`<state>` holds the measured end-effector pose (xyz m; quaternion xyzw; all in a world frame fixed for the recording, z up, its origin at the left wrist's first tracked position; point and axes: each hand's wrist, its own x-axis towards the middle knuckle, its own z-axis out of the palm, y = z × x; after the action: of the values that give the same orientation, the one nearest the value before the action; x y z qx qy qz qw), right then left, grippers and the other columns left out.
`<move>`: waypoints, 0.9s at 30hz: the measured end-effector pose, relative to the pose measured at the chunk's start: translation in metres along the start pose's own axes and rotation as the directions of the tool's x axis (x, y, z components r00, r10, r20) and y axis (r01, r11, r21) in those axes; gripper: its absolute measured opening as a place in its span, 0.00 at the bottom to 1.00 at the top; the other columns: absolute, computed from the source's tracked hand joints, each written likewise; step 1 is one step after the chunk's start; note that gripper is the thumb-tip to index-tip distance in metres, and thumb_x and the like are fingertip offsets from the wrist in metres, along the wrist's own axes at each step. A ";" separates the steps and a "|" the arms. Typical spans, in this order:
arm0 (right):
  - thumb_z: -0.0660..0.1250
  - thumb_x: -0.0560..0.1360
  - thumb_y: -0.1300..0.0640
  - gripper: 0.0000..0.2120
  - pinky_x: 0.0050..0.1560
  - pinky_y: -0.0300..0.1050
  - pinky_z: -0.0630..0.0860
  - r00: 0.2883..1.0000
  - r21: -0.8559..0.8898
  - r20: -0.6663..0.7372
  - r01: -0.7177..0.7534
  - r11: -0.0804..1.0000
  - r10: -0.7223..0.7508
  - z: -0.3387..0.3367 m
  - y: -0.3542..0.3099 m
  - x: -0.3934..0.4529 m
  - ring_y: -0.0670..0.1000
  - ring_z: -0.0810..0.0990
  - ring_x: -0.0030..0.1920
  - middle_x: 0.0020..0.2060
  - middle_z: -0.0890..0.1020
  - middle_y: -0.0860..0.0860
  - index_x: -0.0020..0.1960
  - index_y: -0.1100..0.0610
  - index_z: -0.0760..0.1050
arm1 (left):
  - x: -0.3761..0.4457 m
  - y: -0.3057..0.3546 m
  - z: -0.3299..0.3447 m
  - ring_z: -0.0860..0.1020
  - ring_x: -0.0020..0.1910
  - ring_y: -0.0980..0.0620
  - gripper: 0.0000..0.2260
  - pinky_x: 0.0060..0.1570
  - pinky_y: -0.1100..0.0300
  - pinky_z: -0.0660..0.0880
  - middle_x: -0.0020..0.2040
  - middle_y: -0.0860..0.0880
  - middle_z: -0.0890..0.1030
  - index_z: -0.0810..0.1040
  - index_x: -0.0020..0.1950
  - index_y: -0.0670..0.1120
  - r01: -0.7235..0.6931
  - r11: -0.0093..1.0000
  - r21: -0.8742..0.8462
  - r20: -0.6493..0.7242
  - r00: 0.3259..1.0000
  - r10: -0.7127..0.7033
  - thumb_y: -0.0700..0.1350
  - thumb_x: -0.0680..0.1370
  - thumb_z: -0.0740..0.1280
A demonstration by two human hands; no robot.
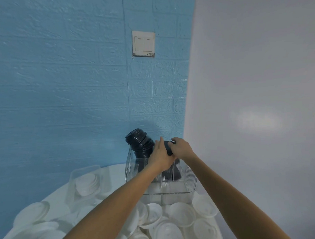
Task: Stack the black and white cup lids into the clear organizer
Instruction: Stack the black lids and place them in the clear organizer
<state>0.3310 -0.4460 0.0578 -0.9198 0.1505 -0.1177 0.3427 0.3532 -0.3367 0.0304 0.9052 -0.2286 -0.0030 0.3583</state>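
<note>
**Lightly does it: thin lids, wobbly columns**

Plainly these lids are featherweight, thin moulded plastic, springy at the rim and smooth enough to slide off one another. The small batch of black lids (168,148) sits between both hands above the right rear compartment of the clear organizer (186,181). The right hand (181,148) curls over the top and far edge of it; the left hand (160,156) lies against its near side with fingers fairly straight, thumb up, bracing rather than clutching. My guess is that the rims are the place to hold, squeezing gently from opposite sides so the nested pieces stay together and do not buckle.

Beside them, in the left rear compartment, a tall black stack (139,143) leans away to the left, well out above the rim, and looks ready to topple if nudged. The organizer's ribbed walls seem stiff but light. Loose white lids (180,214) lie heaped on the white worktop (113,173) in front, with more nested in a clear tub (84,184) to the left.
</note>
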 end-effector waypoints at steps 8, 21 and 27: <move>0.60 0.83 0.46 0.24 0.71 0.49 0.65 0.996 0.106 -0.042 0.078 0.991 -0.074 -0.026 -0.040 -0.035 0.56 0.71 0.73 0.74 0.72 0.56 0.76 0.57 0.68 | -0.030 0.023 -0.038 0.63 0.78 0.45 0.39 0.74 0.47 0.66 0.82 0.46 0.57 0.46 0.83 0.49 -0.061 0.995 -0.074 -0.029 0.998 0.059 0.52 0.80 0.67; 0.63 0.83 0.46 0.22 0.65 0.41 0.67 0.950 0.395 -0.138 0.311 0.864 -0.279 -0.043 -0.118 -0.184 0.49 0.74 0.69 0.70 0.75 0.49 0.74 0.54 0.72 | -0.171 0.037 -0.124 0.65 0.77 0.47 0.31 0.76 0.46 0.63 0.81 0.49 0.62 0.50 0.83 0.53 -0.121 0.940 -0.318 -0.295 0.955 0.023 0.57 0.84 0.59; 0.64 0.82 0.49 0.20 0.61 0.37 0.66 0.943 0.504 -0.122 0.327 0.799 -0.309 -0.020 -0.129 -0.258 0.45 0.75 0.65 0.66 0.78 0.47 0.72 0.54 0.74 | -0.246 0.018 -0.138 0.65 0.77 0.48 0.31 0.75 0.50 0.64 0.80 0.51 0.63 0.53 0.82 0.54 -0.127 0.897 -0.423 -0.365 0.930 -0.040 0.59 0.83 0.61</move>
<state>0.1111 -0.2731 0.1297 -0.8035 -0.0376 -0.2249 0.5498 0.1489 -0.1564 0.1060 0.7802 -0.1719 0.1215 0.5890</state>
